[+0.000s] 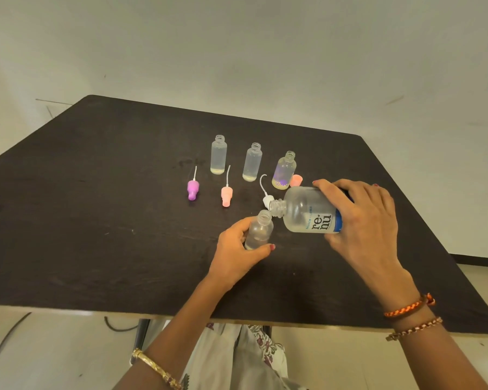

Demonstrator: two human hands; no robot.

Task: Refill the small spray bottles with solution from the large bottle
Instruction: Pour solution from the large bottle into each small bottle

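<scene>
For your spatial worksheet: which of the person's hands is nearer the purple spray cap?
Left. The left hand lies right of and nearer the camera than the purple spray cap; the right hand is farther right.

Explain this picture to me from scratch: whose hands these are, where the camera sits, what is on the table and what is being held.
There is no machine here. A person works with bare hands, and the single picture comes from a camera worn on the head, looking forward and down.

The right hand has its grip on the large bottle, tipped sideways, its open neck just above the mouth of a small bottle. The left hand holds that small bottle on the dark table.

Farther back stand three more small bottles, uncapped: two clear ones and one with a purple print. In front of them lie spray tops with thin tubes: purple, pink and white. A small orange cap sits beside the printed bottle.
</scene>
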